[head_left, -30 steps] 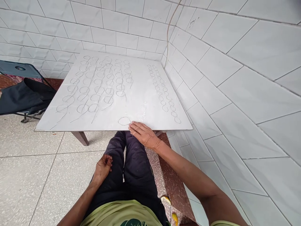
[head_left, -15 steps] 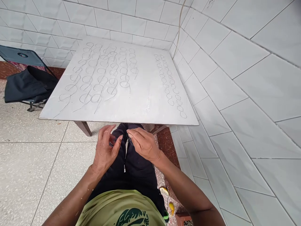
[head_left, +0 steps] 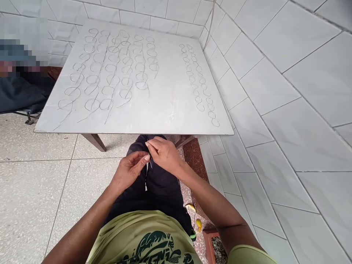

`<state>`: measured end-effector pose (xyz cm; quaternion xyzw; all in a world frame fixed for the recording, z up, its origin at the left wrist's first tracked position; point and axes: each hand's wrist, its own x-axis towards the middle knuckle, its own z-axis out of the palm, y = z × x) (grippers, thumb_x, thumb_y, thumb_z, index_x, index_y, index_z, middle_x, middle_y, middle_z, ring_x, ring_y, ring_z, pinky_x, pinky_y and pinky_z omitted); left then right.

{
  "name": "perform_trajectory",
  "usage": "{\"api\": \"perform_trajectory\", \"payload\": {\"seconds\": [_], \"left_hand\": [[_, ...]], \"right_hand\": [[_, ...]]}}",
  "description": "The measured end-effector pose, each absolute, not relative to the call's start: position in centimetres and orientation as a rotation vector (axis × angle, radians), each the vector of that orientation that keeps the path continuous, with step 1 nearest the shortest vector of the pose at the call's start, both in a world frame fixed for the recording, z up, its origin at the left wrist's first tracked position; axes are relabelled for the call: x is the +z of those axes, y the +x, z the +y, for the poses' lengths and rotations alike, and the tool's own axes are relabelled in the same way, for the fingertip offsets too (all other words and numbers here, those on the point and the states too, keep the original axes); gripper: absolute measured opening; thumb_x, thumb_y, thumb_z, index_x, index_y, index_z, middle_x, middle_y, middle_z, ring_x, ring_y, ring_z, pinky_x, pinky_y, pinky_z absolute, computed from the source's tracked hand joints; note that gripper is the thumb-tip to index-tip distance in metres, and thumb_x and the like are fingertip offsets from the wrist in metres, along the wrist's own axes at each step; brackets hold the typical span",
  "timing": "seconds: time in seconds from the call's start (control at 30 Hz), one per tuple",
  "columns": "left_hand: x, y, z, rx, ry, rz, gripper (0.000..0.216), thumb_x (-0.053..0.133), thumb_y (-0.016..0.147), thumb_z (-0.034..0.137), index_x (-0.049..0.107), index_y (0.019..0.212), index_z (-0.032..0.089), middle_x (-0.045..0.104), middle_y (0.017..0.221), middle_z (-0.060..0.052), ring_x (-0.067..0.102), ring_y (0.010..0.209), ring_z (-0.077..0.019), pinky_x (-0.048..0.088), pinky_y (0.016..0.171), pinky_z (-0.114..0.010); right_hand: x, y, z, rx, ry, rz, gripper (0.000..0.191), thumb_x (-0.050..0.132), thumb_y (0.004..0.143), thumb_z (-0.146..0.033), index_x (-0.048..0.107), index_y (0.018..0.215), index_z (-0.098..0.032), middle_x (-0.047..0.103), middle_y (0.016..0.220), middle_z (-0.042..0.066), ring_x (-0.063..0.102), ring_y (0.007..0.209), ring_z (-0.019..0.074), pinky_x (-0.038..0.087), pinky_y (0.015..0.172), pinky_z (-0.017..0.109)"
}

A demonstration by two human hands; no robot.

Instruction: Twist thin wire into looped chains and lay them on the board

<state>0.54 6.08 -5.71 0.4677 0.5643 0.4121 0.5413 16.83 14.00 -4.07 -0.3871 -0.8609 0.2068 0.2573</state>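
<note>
My left hand [head_left: 131, 169] is closed, its thumb and fingertips pinched together on a thin wire [head_left: 151, 164] above my lap. Close by it, just higher and to the right, my right hand [head_left: 165, 154] pinches the same thin strand between thumb and fingers. Much of the strand is hidden by the fingers, and a short end hangs below them. On the white table [head_left: 170, 117] beyond, several thin wire loops with long tails [head_left: 92, 79] lie in rows at the left. Smaller closed wire rings [head_left: 196, 99] form two slanting lines at the right.
The table's front edge runs just past my hands, with a wooden leg [head_left: 95, 142] below. A folding chair with dark cloth [head_left: 22, 91] stands at the left. Tiled wall [head_left: 264, 95] closes off the right side. Yellow peel-like pieces [head_left: 198, 224] lie on the floor near a reddish container [head_left: 211, 253].
My left hand has moved right and its spread fingers have closed on the strand beside my right hand. The view has shifted a little, so the table sits higher.
</note>
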Motion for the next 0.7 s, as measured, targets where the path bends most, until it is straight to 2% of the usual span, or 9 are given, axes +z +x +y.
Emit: {"api": "perform_trajectory", "payload": {"seconds": [0.07, 0.17, 0.27, 0.43, 0.57, 0.7], "left_hand": [[-6.0, 0.7, 6.3, 0.972, 1.042, 1.282, 0.042, 0.072, 0.086, 0.051, 0.071, 0.112, 0.017, 0.073, 0.085, -0.003, 0.045, 0.048, -0.0071, 0.032, 0.044, -0.022], [-6.6, 0.7, 6.7, 0.918, 0.972, 1.248, 0.039, 0.073, 0.084, 0.048, 0.071, 0.107, 0.017, 0.072, 0.08, -0.002, 0.044, 0.045, -0.0063, 0.029, 0.041, -0.021], [-7.2, 0.7, 6.9, 0.927, 0.911, 1.27, 0.035, 0.073, 0.084, 0.045, 0.071, 0.102, 0.015, 0.071, 0.08, -0.003, 0.048, 0.046, -0.0069, 0.032, 0.039, -0.02], [-7.7, 0.6, 7.0, 1.095, 0.803, 1.267, 0.033, 0.075, 0.083, 0.044, 0.071, 0.096, 0.014, 0.072, 0.084, -0.006, 0.055, 0.05, -0.0095, 0.044, 0.042, -0.023], [-7.9, 0.5, 7.0, 1.165, 0.791, 1.282, 0.036, 0.075, 0.084, 0.045, 0.072, 0.1, 0.013, 0.071, 0.078, -0.004, 0.057, 0.05, -0.0109, 0.047, 0.043, -0.024], [-8.5, 0.7, 6.7, 1.175, 0.906, 1.382, 0.037, 0.07, 0.088, 0.047, 0.073, 0.106, 0.014, 0.07, 0.077, -0.004, 0.057, 0.051, -0.0111, 0.047, 0.044, -0.023]], "right_hand": [[-4.1, 16.7, 13.9, 0.518, -1.085, -2.397, 0.031, 0.046, 0.104, -0.024, 0.061, 0.078, -0.017, 0.058, 0.077, 0.003, 0.051, 0.069, 0.0135, 0.035, 0.067, 0.027], [-4.1, 16.4, 14.0, 0.53, -1.103, -2.468, 0.031, 0.046, 0.105, -0.025, 0.063, 0.08, -0.017, 0.06, 0.08, 0.003, 0.052, 0.072, 0.0138, 0.033, 0.066, 0.028], [-4.1, 16.5, 14.4, 0.611, -1.107, -2.474, 0.03, 0.048, 0.105, -0.028, 0.064, 0.081, -0.017, 0.061, 0.081, 0.003, 0.054, 0.074, 0.0138, 0.034, 0.068, 0.027], [-4.6, 17.7, 14.9, 0.843, -1.082, -2.321, 0.028, 0.054, 0.103, -0.035, 0.066, 0.084, -0.017, 0.064, 0.079, 0.003, 0.057, 0.074, 0.0138, 0.038, 0.069, 0.027], [-6.1, 18.6, 13.9, 1.117, -1.102, -2.185, 0.03, 0.055, 0.102, -0.038, 0.068, 0.083, -0.018, 0.066, 0.073, 0.0, 0.057, 0.063, 0.0114, 0.038, 0.06, 0.024], [-8.1, 18.1, 12.3, 1.359, -1.166, -1.952, 0.027, 0.054, 0.1, -0.034, 0.068, 0.083, -0.018, 0.07, 0.073, -0.001, 0.06, 0.056, 0.0091, 0.043, 0.057, 0.021]]}}
